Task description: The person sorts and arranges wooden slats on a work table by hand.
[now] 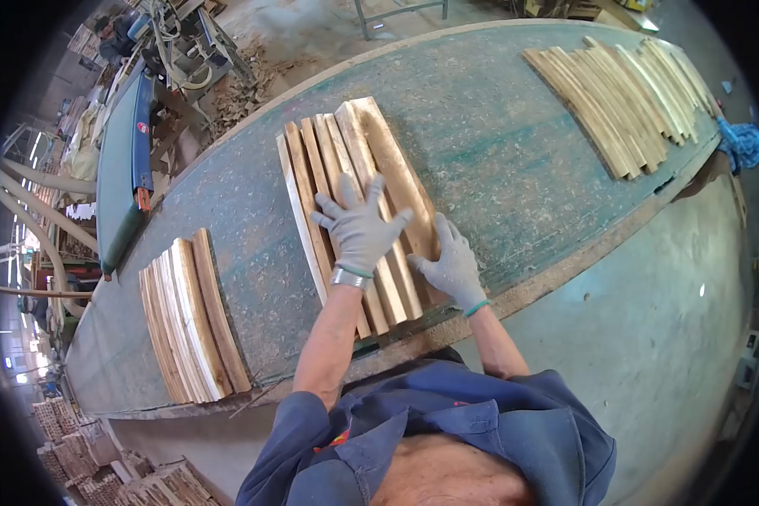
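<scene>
My left hand [363,234], in a grey glove, lies with fingers spread across several narrow wooden strips [312,164]. A thicker wooden board [392,160] lies along the right side of these strips. My right hand [454,268], gloved as well, rests against the near right edge of that board, its thumb apart from its stretched fingers. The board's underside and the strips beneath my left palm are hidden. All these pieces lie side by side on the worn green table [497,152], roughly pointing away from me.
More strips lie in a row [192,320] on the table at the left, and a wide group [620,101] lies at the far right. A blue cloth [740,145] hangs by the right end. A blue-sided conveyor [122,160] and stacked wood [126,468] stand at the left.
</scene>
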### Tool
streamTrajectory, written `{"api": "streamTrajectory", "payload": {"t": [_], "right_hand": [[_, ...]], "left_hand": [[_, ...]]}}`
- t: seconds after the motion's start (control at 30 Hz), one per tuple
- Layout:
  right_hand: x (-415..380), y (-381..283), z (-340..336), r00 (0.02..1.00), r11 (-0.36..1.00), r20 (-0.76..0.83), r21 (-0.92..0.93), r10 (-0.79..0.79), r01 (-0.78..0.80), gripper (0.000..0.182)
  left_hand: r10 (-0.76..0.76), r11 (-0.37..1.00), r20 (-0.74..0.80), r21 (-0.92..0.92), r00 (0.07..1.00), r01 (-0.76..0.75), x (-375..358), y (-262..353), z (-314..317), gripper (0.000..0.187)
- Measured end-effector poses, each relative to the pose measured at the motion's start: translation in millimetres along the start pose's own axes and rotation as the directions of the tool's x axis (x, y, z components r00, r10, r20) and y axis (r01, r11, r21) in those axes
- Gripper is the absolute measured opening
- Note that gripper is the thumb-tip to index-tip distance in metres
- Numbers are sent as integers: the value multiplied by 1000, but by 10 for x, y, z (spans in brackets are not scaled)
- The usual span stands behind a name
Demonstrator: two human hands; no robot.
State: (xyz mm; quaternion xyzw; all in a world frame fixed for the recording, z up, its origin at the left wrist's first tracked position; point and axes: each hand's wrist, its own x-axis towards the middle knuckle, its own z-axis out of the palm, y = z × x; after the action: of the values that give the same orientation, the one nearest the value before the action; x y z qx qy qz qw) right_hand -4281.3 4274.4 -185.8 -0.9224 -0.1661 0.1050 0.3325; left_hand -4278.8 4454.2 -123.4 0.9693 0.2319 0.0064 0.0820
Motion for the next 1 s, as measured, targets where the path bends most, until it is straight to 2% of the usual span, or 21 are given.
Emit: {"api": "streamTrajectory", "payload": {"t": [0.03, 0.13, 0.17, 0.2, 0.23, 0.3, 0.33, 0.4, 0.43, 0.47, 0.5, 0.53, 0.57, 0.63, 0.67, 0.7, 0.73, 0.87, 0.93, 0.97, 1.0], "right_hand": [[8, -17, -31, 1000, 1000, -5, -16, -10, 10, 87], [93, -56, -193, 999, 1000, -44, -12, -2, 1, 73], [134, 65, -217, 999, 999, -49, 32, 4, -3, 70], [170, 263, -215, 1000, 966, 7, 259, -25, 22, 65], [205, 440, -243, 996, 879, 55, 477, -65, 31, 61], [235, 556, -514, 948, 537, 318, 804, -24, -256, 53], [240, 650, -657, 896, 313, 442, 859, -53, -405, 50], [349, 907, -663, 999, 751, 38, 660, -9, -19, 47], [417, 892, -651, 983, 889, -165, 435, -77, 143, 45], [402, 930, -712, 987, 949, -87, 297, 139, -107, 50], [347, 721, -740, 987, 996, -153, 80, 42, -30, 52], [310, 547, -733, 978, 989, -199, -145, -64, 36, 54], [296, 433, -678, 960, 927, -219, -366, -177, 87, 56], [348, 548, -366, 957, 881, -168, -452, -237, 139, 57], [401, 636, -322, 961, 854, -139, -501, -239, 140, 56], [444, 737, -279, 965, 827, -112, -546, -236, 139, 55], [483, 842, -283, 940, 814, -189, -565, -284, 132, 53], [529, 1001, -367, 915, 760, -374, -636, -148, -137, 55], [478, 669, -258, 916, 959, -371, -279, -152, 46, 61], [398, 407, -163, 917, 988, -368, -73, -154, 136, 65], [239, 72, -58, 957, 990, -253, -58, -142, 132, 69]], "left_hand": [[26, 999, 142, 27, 990, -30, -84, 14, -73, 89], [-119, 987, 79, -100, 990, 126, -88, -295, -74, 76], [-177, 973, 44, -143, 983, 182, -76, -458, -60, 74], [-210, 960, 77, -172, 975, 221, -96, -593, -112, 75], [-238, 946, 110, -196, 965, 256, -143, -734, -166, 75], [-255, 934, 128, -224, 958, 278, -157, -1074, -222, 75], [-250, 932, 112, -241, 962, 270, -129, -1257, -171, 75], [-220, 906, 46, -360, 974, 221, -88, -1484, -113, 76], [-195, 944, -41, -281, 980, 176, -41, -1477, -92, 78], [-165, 971, -120, -191, 979, 141, -8, -1449, -36, 79], [-128, 989, -191, -95, 973, 111, -19, -1346, -16, 81], [-59, 994, -252, -104, 966, 34, -77, -1084, -68, 83], [-38, 997, -172, -67, 984, 27, -124, -843, -121, 81], [-10, 1000, 5, 1, 1000, 10, -228, -552, -182, 77], [-1, 985, -32, 174, 999, 6, -196, -687, -35, 68], [-33, 992, -42, 122, 999, 38, -168, -796, -54, 65], [-64, 995, -49, 71, 997, 68, -140, -925, -88, 62], [-159, 956, -229, -278, 960, 92, -99, -1799, 21, 51], [-295, 955, -129, -20, 947, 295, -234, -2344, 211, 47], [-267, 963, -120, -74, 956, 260, -334, -2867, 504, 49], [-275, 960, -112, -89, 955, 266, -354, -3046, 568, 52]]}}
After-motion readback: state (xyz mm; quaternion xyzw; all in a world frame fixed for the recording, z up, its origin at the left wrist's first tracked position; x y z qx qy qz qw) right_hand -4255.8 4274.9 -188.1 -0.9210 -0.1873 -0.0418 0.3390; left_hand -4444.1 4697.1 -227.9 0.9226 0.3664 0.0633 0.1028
